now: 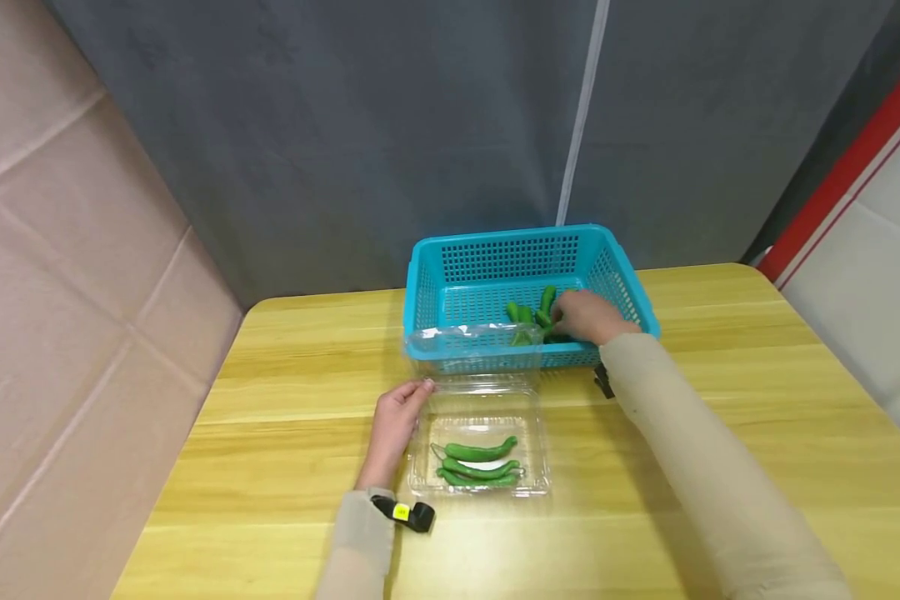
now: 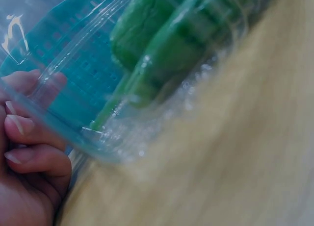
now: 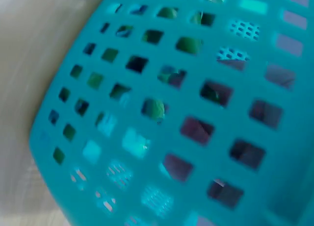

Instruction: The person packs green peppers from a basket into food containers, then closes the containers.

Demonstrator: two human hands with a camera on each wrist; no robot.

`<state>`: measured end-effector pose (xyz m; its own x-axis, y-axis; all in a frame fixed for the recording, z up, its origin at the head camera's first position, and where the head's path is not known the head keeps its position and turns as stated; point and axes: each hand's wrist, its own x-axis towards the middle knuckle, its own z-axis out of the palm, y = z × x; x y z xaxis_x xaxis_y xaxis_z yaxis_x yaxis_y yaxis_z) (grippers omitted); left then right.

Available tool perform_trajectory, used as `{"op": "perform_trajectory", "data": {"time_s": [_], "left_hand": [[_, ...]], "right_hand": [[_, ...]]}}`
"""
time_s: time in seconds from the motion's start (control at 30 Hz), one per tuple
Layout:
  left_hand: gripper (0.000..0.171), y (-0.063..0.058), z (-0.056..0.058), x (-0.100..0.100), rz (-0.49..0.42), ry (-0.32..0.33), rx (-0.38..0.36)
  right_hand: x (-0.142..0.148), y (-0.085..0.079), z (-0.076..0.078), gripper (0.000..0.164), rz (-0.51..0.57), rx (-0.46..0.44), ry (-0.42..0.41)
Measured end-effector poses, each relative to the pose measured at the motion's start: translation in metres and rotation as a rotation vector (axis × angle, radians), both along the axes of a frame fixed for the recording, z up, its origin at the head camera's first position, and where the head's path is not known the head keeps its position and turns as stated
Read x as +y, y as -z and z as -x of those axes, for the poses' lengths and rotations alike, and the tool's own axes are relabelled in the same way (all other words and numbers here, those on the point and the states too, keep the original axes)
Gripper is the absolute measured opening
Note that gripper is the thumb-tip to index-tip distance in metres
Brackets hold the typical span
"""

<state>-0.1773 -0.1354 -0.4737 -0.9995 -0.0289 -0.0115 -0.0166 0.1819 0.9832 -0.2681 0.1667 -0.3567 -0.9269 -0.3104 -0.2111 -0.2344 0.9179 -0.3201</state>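
Note:
A clear plastic clamshell box [image 1: 538,450] lies with its lid raised on the table, and several long green chili peppers [image 1: 480,454] rest side by side in its base. My left hand [image 1: 399,421] grips the box's left edge near the hinge; in the left wrist view, curled fingers [image 2: 41,162] hold the clear rim. Beyond the box stands a blue plastic basket [image 1: 506,237] with more green peppers [image 1: 523,313]. My right hand [image 1: 588,317] reaches inside it, fingers bent down at the peppers. Its fingertips are partly hidden, and the basket wall [image 3: 147,79] blocks the right wrist view.
The wooden table [image 1: 300,383] extends on both sides of the box and basket. A grey curtain [image 1: 345,150] hangs behind its far edge. The box's clear lid [image 1: 468,354] leans over the basket's near rim.

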Motion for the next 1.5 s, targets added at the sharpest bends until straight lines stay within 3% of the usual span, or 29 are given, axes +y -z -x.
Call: {"op": "perform_trajectory", "data": {"time_s": [0.13, 0.33, 0.43, 1.03, 1.5], "left_hand": [[0.041, -0.005, -0.002, 0.000, -0.029, 0.016, -0.025], [0.032, -0.027, -0.011, 0.002, -0.028, 0.030, -0.031], [0.032, -0.031, -0.013, 0.004, -0.018, 0.028, -0.036], [0.035, -0.032, -0.013, 0.004, -0.025, 0.032, -0.035], [0.031, -0.031, -0.012, 0.004, -0.020, 0.028, -0.038]], "right_hand": [[0.006, -0.005, -0.003, 0.017, -0.008, 0.037, 0.001], [0.016, -0.014, -0.007, 0.013, -0.023, 0.088, 0.001], [0.023, -0.017, -0.007, 0.012, -0.031, 0.118, -0.012], [0.041, -0.046, -0.021, 0.016, -0.047, 0.104, 0.028], [0.046, -0.043, -0.030, 0.020, 0.017, 0.154, 0.023]]}}
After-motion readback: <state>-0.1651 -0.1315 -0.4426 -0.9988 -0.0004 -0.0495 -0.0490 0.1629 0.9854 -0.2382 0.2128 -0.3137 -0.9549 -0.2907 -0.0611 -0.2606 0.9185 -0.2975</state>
